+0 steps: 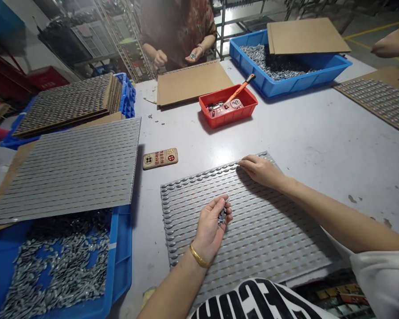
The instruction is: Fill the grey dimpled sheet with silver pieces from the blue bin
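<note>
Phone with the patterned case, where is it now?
In the head view, the phone lies on the table, between the left studded metal sheet and the sheet before the person, below the red tray.

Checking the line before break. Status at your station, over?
Left hand cupped around small silver metal pieces. Right hand resting on rectangular grey board of metal rows. Tan patterned phone lying beyond board, not touching.

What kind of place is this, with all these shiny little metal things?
It is probably a small factory workshop. Blue plastic bins are heaped with small metal parts, a board holds neat rows of similar parts, and another person works at the same long table.
</note>
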{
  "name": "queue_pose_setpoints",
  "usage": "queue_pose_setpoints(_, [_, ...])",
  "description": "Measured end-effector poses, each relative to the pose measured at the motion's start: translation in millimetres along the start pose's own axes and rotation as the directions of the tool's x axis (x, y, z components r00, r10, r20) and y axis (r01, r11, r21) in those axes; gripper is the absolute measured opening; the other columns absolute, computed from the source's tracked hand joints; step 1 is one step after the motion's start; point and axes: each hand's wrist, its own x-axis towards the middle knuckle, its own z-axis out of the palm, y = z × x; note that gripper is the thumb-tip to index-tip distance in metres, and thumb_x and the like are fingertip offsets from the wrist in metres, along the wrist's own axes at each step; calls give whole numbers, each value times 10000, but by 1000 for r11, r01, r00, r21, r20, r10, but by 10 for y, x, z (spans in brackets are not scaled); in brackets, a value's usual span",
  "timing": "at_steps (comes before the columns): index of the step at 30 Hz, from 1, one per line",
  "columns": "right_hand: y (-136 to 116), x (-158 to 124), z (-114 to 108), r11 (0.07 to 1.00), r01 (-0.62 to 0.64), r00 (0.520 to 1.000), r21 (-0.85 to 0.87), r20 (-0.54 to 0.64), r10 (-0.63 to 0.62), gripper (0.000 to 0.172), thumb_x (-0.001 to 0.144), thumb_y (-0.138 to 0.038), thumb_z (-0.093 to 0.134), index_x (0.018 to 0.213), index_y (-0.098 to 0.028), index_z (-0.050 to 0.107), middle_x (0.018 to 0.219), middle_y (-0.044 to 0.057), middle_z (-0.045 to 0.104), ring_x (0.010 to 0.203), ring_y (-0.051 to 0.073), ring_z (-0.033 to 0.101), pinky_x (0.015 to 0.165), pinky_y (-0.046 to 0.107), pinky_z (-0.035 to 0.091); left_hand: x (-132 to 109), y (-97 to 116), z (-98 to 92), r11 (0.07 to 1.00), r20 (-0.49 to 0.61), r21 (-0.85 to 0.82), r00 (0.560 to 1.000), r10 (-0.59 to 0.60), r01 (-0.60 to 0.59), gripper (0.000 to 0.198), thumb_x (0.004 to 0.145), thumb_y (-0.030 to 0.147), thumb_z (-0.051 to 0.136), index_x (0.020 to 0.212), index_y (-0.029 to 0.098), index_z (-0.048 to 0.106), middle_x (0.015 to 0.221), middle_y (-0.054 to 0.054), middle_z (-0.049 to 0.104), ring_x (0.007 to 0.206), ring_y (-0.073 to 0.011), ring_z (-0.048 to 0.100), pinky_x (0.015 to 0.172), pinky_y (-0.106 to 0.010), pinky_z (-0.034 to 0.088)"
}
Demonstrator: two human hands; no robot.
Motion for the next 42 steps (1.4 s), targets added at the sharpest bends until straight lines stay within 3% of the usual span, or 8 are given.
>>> queue_pose_setpoints(3, [-299, -72, -91, 942, -29, 999, 335, -16, 37, 204, 931, -256, 505, 1059, -198, 652, 998, 90, 665, 846, 185, 624, 719, 304, 503, 7, 16, 14, 1000, -13, -5, 1000, -15, 15, 257, 764, 184, 693, 1013, 123, 706, 842, -59, 641, 696, -89, 595, 632, -183, 510])
queue_pose_setpoints(5, [-542, -129, -154, 823, -91, 994, 561, 107, 37, 189, 921, -303, 541, 1034, -202, 655, 965, 62, 671, 776, 149, 621, 646, 259, 501, 15, 21, 26, 1000, -26, -1, 1000, -17, 17, 266, 753, 150, 668, 1015, 127, 707, 847, -67, 651, 697, -98, 602, 641, -195, 513])
queue_pose_setpoints(10, [-874, -215, -199, 665, -212, 974, 716, 211, 84, 164, 902, -264, 556, 994, -193, 672, 874, 38, 670, 770, 136, 612, 594, 220, 475, 25, 16, 59, 999, -25, 37, 999, 28, -27, 282, 729, 147, 669, 1006, 145, 716, 835, -56, 655, 684, -98, 594, 649, -200, 504])
queue_pose_setpoints(23, [-850, -284, -112, 752, -74, 996, 655, 90, 20, 111, 885, -187, 544, 924, -195, 649, 800, 30, 637, 718, 139, 566, 630, 255, 445, 56, -41, 113, 992, 30, 103, 997, 75, -78, 325, 713, 212, 742, 1028, 135, 721, 850, -57, 654, 699, -95, 568, 674, -211, 484])
queue_pose_setpoints(27, [-482, -220, -168, 780, -128, 991, 613, 55, 119, 165, 899, -208, 506, 944, -200, 664, 873, 41, 677, 774, 151, 608, 659, 261, 462, 80, -51, 117, 993, 23, 95, 998, 65, -67, 320, 696, 252, 778, 987, 157, 685, 824, -37, 638, 690, -96, 575, 649, -212, 481])
queue_pose_setpoints(30, [-39, -133, -137, 867, -234, 962, 440, -20, 271, 157, 872, -255, 541, 907, -200, 683, 874, 44, 706, 775, 175, 636, 696, 292, 480, 82, -53, 106, 993, 19, 102, 998, 64, -66, 279, 700, 288, 784, 911, 157, 657, 790, -17, 608, 658, -83, 556, 599, -190, 461])
queue_pose_setpoints(33, [280, -60, -46, 921, -214, 973, 325, -16, 231, 180, 876, -253, 523, 906, -193, 690, 888, 53, 715, 792, 187, 649, 725, 309, 489, 75, -65, 100, 994, 21, 94, 998, 52, -53, 319, 697, 295, 788, 956, 153, 669, 765, -7, 580, 647, -75, 535, 577, -175, 444])
queue_pose_setpoints(42, [313, 16, 70, 986, -169, 985, 10, 44, 168, 223, 919, -235, 471, 942, -190, 688, 943, 70, 649, 769, 164, 607, 696, 267, 436, 95, -80, 81, 996, 27, 85, 999, 26, -28, 376, 704, 287, 778, 1042, 148, 691, 756, -10, 566, 657, -81, 523, 579, -186, 431])
